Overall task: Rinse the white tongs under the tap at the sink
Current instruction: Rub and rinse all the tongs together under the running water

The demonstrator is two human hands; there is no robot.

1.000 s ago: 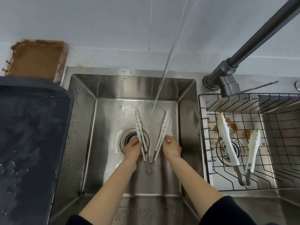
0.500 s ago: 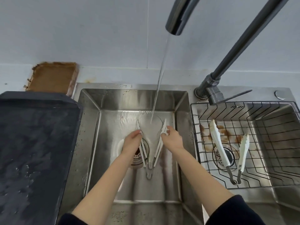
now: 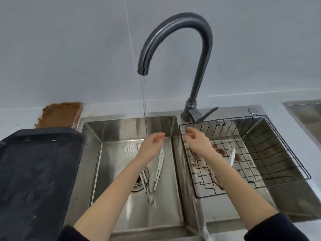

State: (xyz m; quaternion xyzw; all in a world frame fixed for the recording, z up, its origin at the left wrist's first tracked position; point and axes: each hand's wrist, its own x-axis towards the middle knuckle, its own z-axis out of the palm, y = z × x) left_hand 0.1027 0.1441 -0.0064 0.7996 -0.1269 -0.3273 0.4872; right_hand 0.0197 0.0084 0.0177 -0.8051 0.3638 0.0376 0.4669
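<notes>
Your left hand (image 3: 152,145) and right hand (image 3: 198,141) hover open, so grip the light, wet-slick white tongs (image 3: 159,168) firmly by both springy arms.

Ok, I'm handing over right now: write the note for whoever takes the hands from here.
Left hand: over the left steel basin, fingers relaxed, holding nothing.
Right hand: raised over the black wire basket, holding nothing.
White plastic tongs lie splayed on the basin floor by the drain.
The thin stream from the grey gooseneck tap lands beyond their tips.
A second white pair lies in the basket.
Left: pick the tongs up, finish rinsing.
</notes>
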